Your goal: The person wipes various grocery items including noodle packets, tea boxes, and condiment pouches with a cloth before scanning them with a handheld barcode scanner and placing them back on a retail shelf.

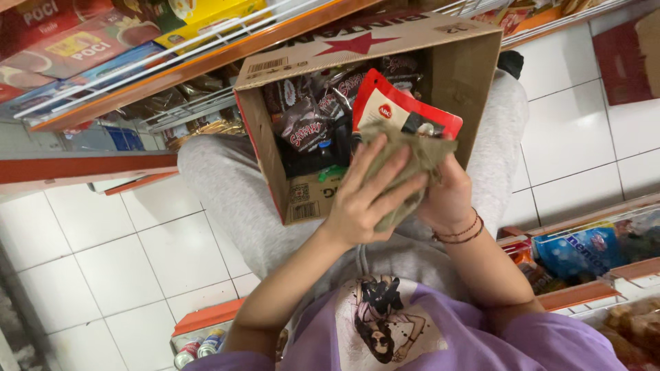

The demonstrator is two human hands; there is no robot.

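An open cardboard box [265, 148] rests on my lap, filled with several dark snack packets [306, 124]. Over its near edge I hold a red and white pouch [395, 110] with a crumpled olive-green cloth [412, 154] pressed against it. My left hand [368, 199] lies flat on the cloth with fingers spread across it. My right hand [450, 196], with thin bracelets on the wrist, grips the pouch and cloth from behind. The lower part of the pouch is hidden by the cloth and my hands.
An orange-edged shelf [172, 72] with boxed goods runs along the upper left. Another low shelf [584, 251] with blue and orange packets sits at the right. Cans [199, 347] lie at the bottom left. White floor tiles [124, 268] surround my grey-trousered legs.
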